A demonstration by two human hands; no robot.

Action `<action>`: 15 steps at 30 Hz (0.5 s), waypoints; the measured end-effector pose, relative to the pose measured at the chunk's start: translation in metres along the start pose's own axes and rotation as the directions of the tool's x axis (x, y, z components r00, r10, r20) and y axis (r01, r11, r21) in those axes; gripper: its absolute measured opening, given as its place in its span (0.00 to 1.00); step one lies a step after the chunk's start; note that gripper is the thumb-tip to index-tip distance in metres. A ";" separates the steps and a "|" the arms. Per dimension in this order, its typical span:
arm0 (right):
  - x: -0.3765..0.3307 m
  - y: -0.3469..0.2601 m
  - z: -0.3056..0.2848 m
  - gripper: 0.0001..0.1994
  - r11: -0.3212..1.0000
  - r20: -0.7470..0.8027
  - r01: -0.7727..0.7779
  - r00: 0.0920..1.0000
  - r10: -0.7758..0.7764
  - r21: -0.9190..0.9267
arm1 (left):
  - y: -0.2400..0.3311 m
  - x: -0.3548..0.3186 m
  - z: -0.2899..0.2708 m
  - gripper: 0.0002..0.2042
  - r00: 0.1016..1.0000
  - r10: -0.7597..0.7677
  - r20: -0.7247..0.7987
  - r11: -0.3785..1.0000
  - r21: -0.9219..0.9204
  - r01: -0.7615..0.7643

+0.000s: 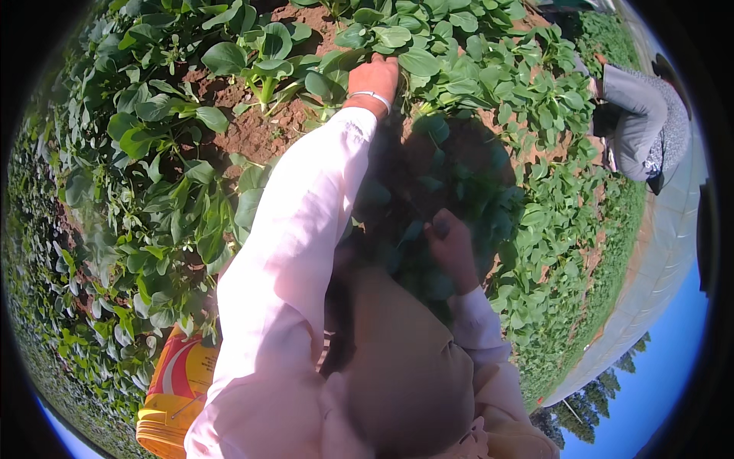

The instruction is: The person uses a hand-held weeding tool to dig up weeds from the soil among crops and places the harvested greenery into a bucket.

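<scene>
My left hand (374, 81), with a pale band at the wrist, reaches forward into a leafy green plant (392, 36). Its fingers bend down together among the broad leaves, and their tips are hidden, so what they grip does not show. In my own shadow, lower and to the right, my right hand (452, 249) is closed with the thumb on top. A faint thin dark shape seems to extend from it, too dim to name. Left of my left hand, another leafy green (265, 73) with pale stalks grows from reddish soil (248, 130).
A yellow and red bucket (177, 386) stands at my lower left. Dense leafy greens (562, 252) grow on both sides. At the far right another person (646, 118) bends over the plants, beside a long pale plastic sheet (650, 283). My bent knee (397, 359) is close below.
</scene>
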State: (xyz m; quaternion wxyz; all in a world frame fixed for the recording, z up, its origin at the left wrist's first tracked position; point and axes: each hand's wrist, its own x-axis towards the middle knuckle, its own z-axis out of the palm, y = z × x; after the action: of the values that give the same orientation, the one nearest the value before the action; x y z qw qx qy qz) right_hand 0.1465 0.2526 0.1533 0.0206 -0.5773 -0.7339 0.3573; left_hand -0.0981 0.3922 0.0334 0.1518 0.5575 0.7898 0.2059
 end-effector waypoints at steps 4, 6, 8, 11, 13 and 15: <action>0.006 0.001 0.001 0.09 0.998 0.005 -0.044 0.999 0.044 0.039 | -0.013 0.022 0.013 0.09 0.989 0.147 -0.002 0.988 0.040 -0.147; 0.008 0.004 -0.003 0.09 0.998 0.003 -0.037 0.999 0.037 0.044 | -0.009 0.034 0.029 0.08 0.986 0.067 0.150 0.978 0.188 -0.095; 0.012 0.006 0.002 0.09 0.997 0.014 -0.028 1.000 0.027 0.070 | -0.036 0.049 0.052 0.10 0.999 0.044 0.027 0.999 -0.020 -0.044; 0.013 -0.002 -0.003 0.10 0.993 0.048 -0.100 0.994 0.096 0.070 | -0.045 0.039 0.044 0.12 0.997 0.075 0.027 0.993 -0.097 -0.072; 0.014 0.001 -0.003 0.10 0.992 0.035 -0.083 0.996 0.080 0.099 | -0.050 0.036 0.042 0.15 0.995 0.095 -0.022 0.946 -0.310 -0.097; 0.015 0.001 -0.005 0.10 0.992 0.050 -0.095 0.995 0.091 0.082 | -0.051 0.030 0.022 0.16 0.955 0.211 -0.207 0.871 -0.404 -0.280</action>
State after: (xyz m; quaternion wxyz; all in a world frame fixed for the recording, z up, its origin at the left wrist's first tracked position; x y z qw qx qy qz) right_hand 0.1444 0.2684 0.1509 0.0111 -0.6011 -0.6908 0.4018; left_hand -0.1394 0.4094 -0.0114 0.1806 0.5884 0.6571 0.4352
